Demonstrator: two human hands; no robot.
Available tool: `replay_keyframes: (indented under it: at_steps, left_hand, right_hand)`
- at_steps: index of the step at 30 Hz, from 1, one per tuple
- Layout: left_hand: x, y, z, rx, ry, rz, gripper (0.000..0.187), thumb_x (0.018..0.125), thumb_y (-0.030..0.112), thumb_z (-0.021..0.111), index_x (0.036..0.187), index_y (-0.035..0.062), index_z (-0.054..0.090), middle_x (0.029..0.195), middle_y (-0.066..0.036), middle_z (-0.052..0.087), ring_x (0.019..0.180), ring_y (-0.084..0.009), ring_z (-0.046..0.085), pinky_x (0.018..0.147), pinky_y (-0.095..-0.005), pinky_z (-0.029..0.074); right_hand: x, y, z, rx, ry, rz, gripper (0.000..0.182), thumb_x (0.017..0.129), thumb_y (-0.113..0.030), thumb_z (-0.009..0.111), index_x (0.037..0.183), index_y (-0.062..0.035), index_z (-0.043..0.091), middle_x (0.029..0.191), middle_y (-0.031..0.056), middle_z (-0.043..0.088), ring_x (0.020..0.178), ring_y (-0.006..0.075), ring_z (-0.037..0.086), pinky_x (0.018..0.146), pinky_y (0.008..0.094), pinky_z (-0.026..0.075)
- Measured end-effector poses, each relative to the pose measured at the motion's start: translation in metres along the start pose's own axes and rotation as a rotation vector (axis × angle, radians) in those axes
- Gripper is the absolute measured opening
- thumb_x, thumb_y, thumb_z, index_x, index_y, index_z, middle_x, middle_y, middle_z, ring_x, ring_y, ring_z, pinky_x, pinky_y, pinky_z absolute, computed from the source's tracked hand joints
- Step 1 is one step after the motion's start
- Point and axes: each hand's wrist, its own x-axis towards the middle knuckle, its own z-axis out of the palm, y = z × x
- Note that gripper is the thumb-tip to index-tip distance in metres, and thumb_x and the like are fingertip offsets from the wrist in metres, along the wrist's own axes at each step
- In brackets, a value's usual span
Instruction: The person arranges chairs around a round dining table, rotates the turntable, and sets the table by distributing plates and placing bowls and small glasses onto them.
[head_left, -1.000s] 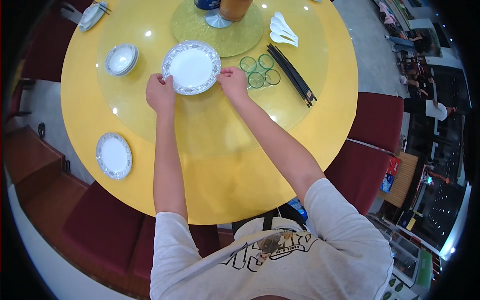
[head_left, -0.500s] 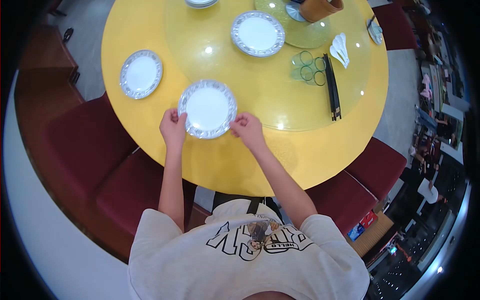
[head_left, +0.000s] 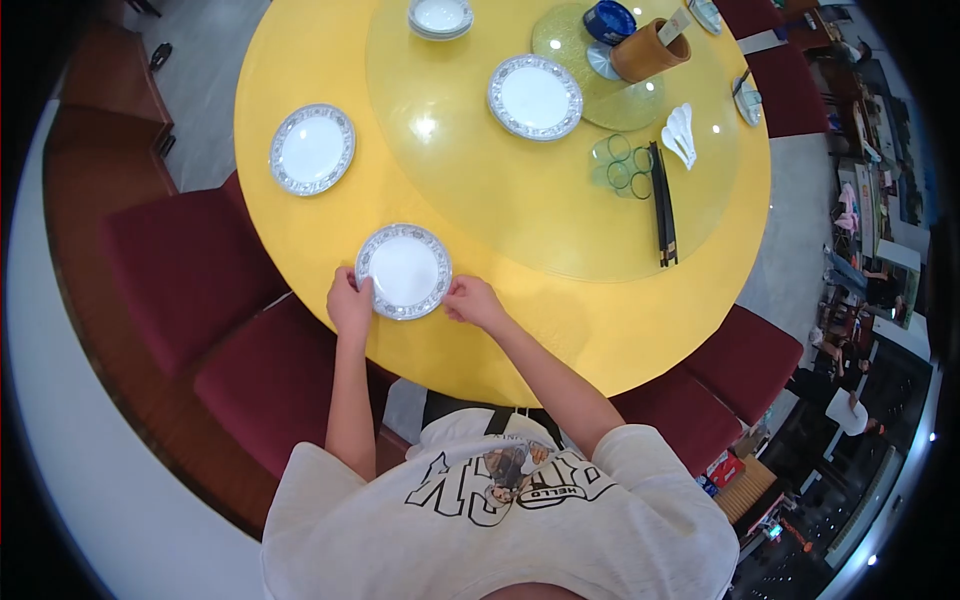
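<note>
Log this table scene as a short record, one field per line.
Held item: round white plate with grey-patterned rim
Left hand: grips its left rim
Right hand: fingers at its right rim
Place: near edge of round yellow table; contact unclear
Matching plates: one farther left, one on clear round turntable
On turntable, right: green-tinted clear glasses, long black chopsticks, white spoons
</note>
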Motion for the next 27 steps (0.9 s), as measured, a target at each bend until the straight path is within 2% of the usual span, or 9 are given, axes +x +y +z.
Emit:
replay_keyframes:
  at_steps: [2, 4, 6, 10, 11, 16, 17, 19, 27]
  left_hand:
    - [0.005, 0.003, -0.002, 0.340, 0.204, 0.304, 0.030, 0.080, 0.018, 0.074, 0.100, -0.0009, 0.061, 0.091, -0.014, 0.065, 0.079, -0.0274, 0.063, 0.073, -0.0382, 0.051]
    - [0.015, 0.039, -0.004, 0.331, 0.218, 0.332, 0.032, 0.081, 0.019, 0.072, 0.103, -0.0007, 0.061, 0.098, -0.015, 0.064, 0.087, -0.0289, 0.063, 0.075, -0.0397, 0.051]
    - [0.038, 0.077, 0.009, 0.014, 0.023, 0.244, 0.030, 0.082, 0.019, 0.071, 0.104, 0.0008, 0.062, 0.094, -0.014, 0.065, 0.084, -0.0295, 0.064, 0.075, -0.0401, 0.050]
    - [0.100, 0.156, 0.084, -0.076, -0.058, 0.451, 0.029, 0.086, 0.025, 0.067, 0.106, 0.0040, 0.063, 0.086, -0.013, 0.067, 0.080, -0.0286, 0.065, 0.073, -0.0387, 0.050]
    - [0.112, 0.182, 0.098, -0.063, -0.077, 0.454, 0.030, 0.086, 0.027, 0.066, 0.106, 0.0042, 0.064, 0.085, -0.013, 0.068, 0.081, -0.0287, 0.066, 0.073, -0.0393, 0.051]
    - [0.163, 0.258, 0.151, 0.035, -0.081, 0.429, 0.035, 0.086, 0.033, 0.067, 0.107, 0.0048, 0.065, 0.086, -0.011, 0.070, 0.084, -0.0291, 0.067, 0.076, -0.0409, 0.052]
    - [0.169, 0.264, 0.158, 0.072, -0.071, 0.445, 0.036, 0.086, 0.034, 0.067, 0.107, 0.0046, 0.065, 0.087, -0.011, 0.071, 0.085, -0.0291, 0.067, 0.077, -0.0409, 0.052]
    - [0.176, 0.273, 0.164, 0.113, -0.077, 0.466, 0.035, 0.086, 0.033, 0.068, 0.107, 0.0049, 0.065, 0.088, -0.011, 0.071, 0.085, -0.0291, 0.067, 0.077, -0.0409, 0.052]
    - [0.185, 0.280, 0.174, 0.271, -0.058, 0.501, 0.030, 0.080, 0.025, 0.073, 0.104, 0.0065, 0.070, 0.089, -0.010, 0.071, 0.086, -0.0280, 0.068, 0.077, -0.0404, 0.052]
  right_hand:
    - [-0.008, -0.041, -0.033, -0.070, -0.257, 0.215, 0.016, 0.089, -0.016, 0.066, 0.091, -0.0006, 0.061, 0.070, 0.0078, 0.067, 0.061, 0.0135, 0.066, 0.050, 0.0267, 0.051]
    - [-0.003, -0.063, -0.071, 0.036, -0.160, 0.122, 0.016, 0.086, -0.015, 0.066, 0.090, 0.0004, 0.065, 0.068, 0.0093, 0.067, 0.058, 0.0153, 0.064, 0.053, 0.0276, 0.051]
    - [0.026, -0.060, -0.107, 0.234, 0.045, -0.088, 0.013, 0.087, -0.012, 0.063, 0.089, 0.0003, 0.064, 0.066, 0.0079, 0.065, 0.057, 0.0135, 0.062, 0.052, 0.0269, 0.050]
    - [0.081, -0.091, -0.167, 0.478, 0.497, -0.160, 0.021, 0.083, -0.007, 0.063, 0.102, 0.0012, 0.061, 0.082, 0.0086, 0.066, 0.062, 0.0139, 0.061, 0.050, 0.0272, 0.049]
    - [0.089, -0.099, -0.175, 0.482, 0.506, -0.160, 0.021, 0.083, -0.007, 0.063, 0.102, 0.0012, 0.061, 0.082, 0.0086, 0.066, 0.062, 0.0139, 0.061, 0.050, 0.0272, 0.049]
    - [0.143, -0.095, -0.193, 0.160, 0.837, -0.189, 0.060, 0.085, -0.016, 0.067, 0.137, -0.0008, 0.042, 0.117, 0.0143, 0.058, 0.096, 0.0213, 0.061, 0.067, 0.0322, 0.054]
    - [0.147, -0.093, -0.195, 0.165, 0.851, -0.184, 0.060, 0.085, -0.016, 0.067, 0.137, -0.0008, 0.042, 0.117, 0.0143, 0.058, 0.096, 0.0213, 0.061, 0.067, 0.0322, 0.054]
    - [0.148, -0.104, -0.199, 0.196, 0.816, -0.158, 0.068, 0.079, -0.023, 0.070, 0.136, 0.0035, 0.045, 0.119, 0.0220, 0.060, 0.116, 0.0351, 0.056, 0.100, 0.0400, 0.043]
    - [0.152, -0.113, -0.208, 0.307, 0.757, -0.215, 0.053, 0.072, -0.020, 0.070, 0.119, 0.0043, 0.061, 0.115, 0.0240, 0.062, 0.106, 0.0362, 0.061, 0.094, 0.0405, 0.046]
